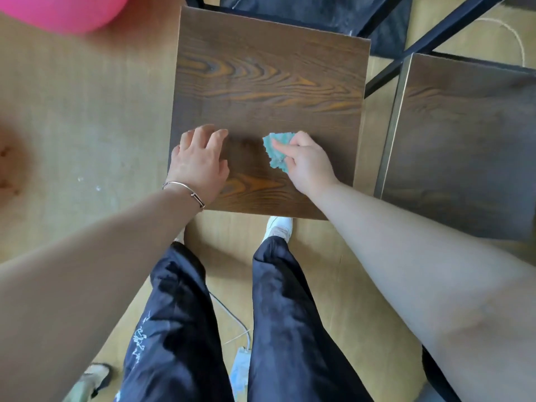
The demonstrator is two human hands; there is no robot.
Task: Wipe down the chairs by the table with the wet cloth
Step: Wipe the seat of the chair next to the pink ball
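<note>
On the chair seat's (269,82) near half the right hand (309,163) clenches its grip on the teal cloth (275,149), while the left hand (198,161) rests by the seat's left edge, grip released.

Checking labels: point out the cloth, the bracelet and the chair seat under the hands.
cloth (274,152): head view, middle of the exposed teal fabric.
bracelet (184,186): head view, thin band across the wrist.
chair seat (269,82): head view, bare wood grain near the seat's middle.
</note>
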